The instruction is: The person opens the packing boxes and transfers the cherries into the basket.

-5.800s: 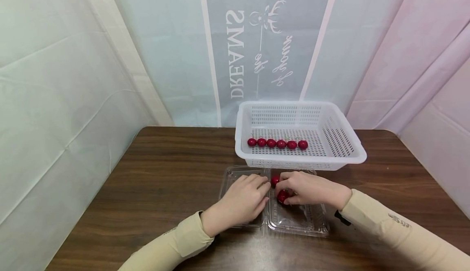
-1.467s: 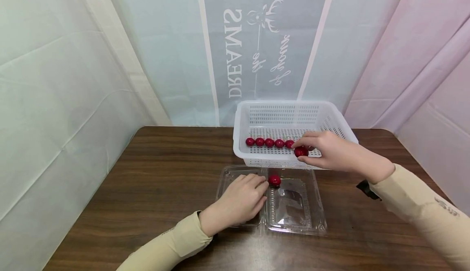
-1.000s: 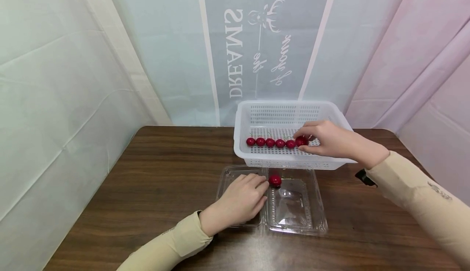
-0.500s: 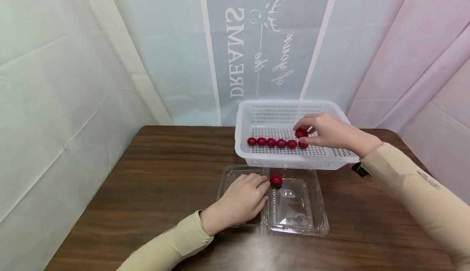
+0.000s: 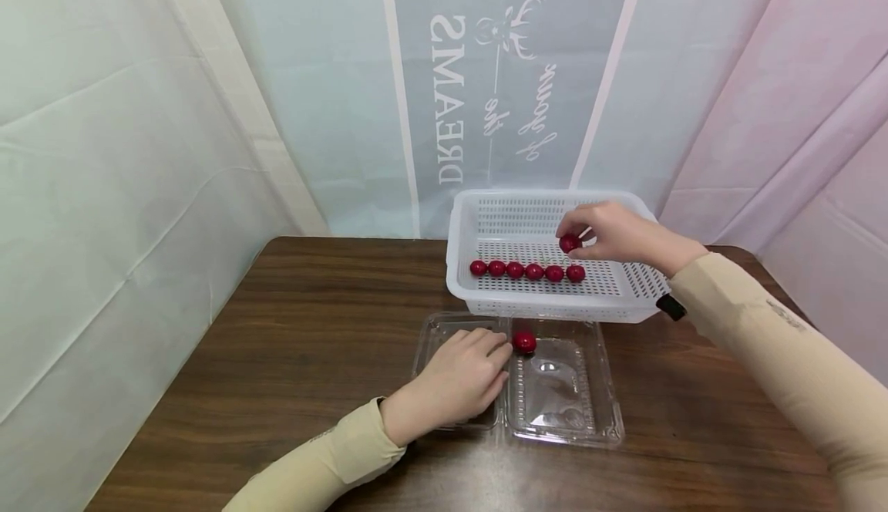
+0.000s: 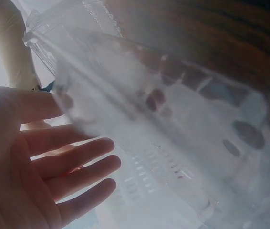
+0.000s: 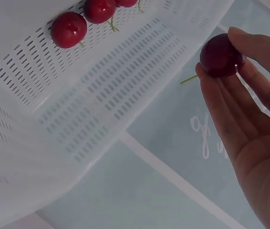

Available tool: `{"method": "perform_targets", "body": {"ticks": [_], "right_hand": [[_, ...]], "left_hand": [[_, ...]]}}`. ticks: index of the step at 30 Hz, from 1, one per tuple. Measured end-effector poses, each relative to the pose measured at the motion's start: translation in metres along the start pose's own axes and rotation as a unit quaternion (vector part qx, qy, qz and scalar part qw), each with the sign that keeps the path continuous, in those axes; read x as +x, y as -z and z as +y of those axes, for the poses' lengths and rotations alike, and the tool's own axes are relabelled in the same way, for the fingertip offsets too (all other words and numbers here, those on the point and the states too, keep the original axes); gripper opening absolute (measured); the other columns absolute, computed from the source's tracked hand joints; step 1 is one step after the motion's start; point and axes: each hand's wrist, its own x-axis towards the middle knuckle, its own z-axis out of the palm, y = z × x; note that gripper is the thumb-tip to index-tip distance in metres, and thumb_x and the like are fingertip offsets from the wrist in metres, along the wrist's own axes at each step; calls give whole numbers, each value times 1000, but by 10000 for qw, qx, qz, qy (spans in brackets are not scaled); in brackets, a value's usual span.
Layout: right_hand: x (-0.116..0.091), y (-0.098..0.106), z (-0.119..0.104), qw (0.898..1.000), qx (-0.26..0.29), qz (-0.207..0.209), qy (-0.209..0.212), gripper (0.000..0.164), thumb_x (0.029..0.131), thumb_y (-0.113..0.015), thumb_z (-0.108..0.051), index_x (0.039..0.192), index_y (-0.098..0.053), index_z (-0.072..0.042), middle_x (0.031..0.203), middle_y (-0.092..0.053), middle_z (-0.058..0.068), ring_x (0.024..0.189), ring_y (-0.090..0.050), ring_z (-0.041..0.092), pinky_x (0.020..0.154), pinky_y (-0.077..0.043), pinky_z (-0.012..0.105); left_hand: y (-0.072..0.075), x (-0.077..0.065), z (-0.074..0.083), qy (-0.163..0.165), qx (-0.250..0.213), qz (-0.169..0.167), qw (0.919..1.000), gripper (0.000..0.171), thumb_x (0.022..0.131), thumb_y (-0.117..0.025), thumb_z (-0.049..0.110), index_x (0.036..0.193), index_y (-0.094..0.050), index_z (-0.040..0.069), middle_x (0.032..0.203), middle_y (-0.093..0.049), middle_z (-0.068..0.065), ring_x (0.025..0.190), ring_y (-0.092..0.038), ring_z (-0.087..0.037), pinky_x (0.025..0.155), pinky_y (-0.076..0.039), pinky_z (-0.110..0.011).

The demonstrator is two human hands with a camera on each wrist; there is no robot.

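Observation:
My right hand [image 5: 610, 232] pinches a dark red cherry [image 7: 222, 55] between thumb and fingertips, its green stem pointing away from the palm. It holds the cherry over the white perforated basket [image 5: 454, 281], behind the right end of a row of several cherries [image 5: 534, 271] lying on the basket floor. My left hand [image 5: 458, 377] rests over the left half of an opened clear plastic clamshell box [image 5: 610, 389], fingers loosely extended in the left wrist view. Beside its fingertips, a single cherry [image 5: 524, 341] sits in the upper left corner of the box's right half.
The basket stands at the back edge of the brown wooden table [image 5: 277, 342], with the clamshell box directly in front of it. Pale curtains [image 5: 333, 96] hang behind and along both sides of the table.
My right hand has lifted a cherry out of the clamshell box, carried it over the basket and moved it farther back, past the row's right end. My left hand has stayed in place.

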Motion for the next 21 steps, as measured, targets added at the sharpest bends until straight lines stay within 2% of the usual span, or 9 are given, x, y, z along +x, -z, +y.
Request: {"method": "perform_targets", "body": {"ticks": [6, 13, 21], "right_hand": [[8, 0, 7, 9982, 180, -337, -461, 24, 73, -77, -2, 95, -68, -6, 88, -68, 4, 84, -68, 19, 73, -57, 31], [16, -2, 13, 9947, 355, -599, -760, 24, 73, -77, 0, 94, -67, -6, 88, -68, 6, 85, -67, 22, 76, -56, 36], [25, -4, 24, 9899, 280, -860, -1092, 24, 74, -77, -3, 96, -68, -6, 91, -69, 8, 88, -68, 25, 78, -55, 39]], "left_hand": [[1, 0, 0, -9, 23, 3, 10000, 30, 88, -61, 31, 110, -67, 11, 114, -64, -2, 106, -59, -16, 81, -47, -29], [1, 0, -1, -3, -3, -7, 10000, 29, 89, -60, 31, 109, -67, 11, 114, -64, -2, 106, -59, -16, 81, -47, -29], [3, 0, -2, 20, -19, -10, 10000, 30, 89, -60, 31, 110, -67, 11, 115, -64, -2, 107, -58, -16, 81, -47, -29]]}}
